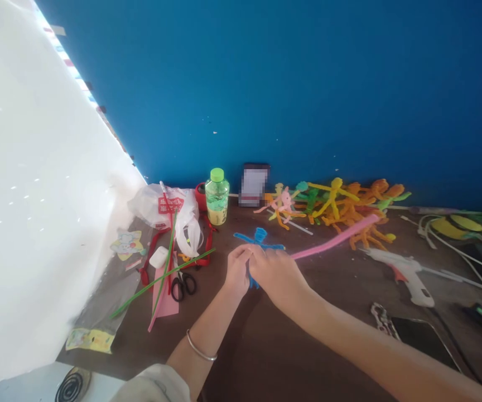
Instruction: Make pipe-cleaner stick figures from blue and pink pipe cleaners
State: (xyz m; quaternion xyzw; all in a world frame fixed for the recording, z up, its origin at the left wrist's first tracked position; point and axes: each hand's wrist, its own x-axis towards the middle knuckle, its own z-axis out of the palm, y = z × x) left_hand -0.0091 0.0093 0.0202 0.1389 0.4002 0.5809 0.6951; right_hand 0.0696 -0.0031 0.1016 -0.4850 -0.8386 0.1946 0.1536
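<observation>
My left hand (239, 271) and my right hand (276, 276) meet fingertip to fingertip low over the table, both closed in a pinch. Out of my right hand a long pink fuzzy pipe cleaner (335, 237) runs up to the right. What lies between the left fingertips is hidden. Just behind and below the fingers is a blue pipe-cleaner figure (260, 235); its head and spread arms show above my hands, its legs below them. Whether the fingers touch it I cannot tell.
Several yellow, orange and pink pipe-cleaner figures (335, 198) stand by the wall. A white glue gun (408, 273) and a phone (425, 340) lie at right. Left are black scissors (183, 286), green pipe cleaners (163, 277), a plastic bag (153, 204) and a bottle (217, 198).
</observation>
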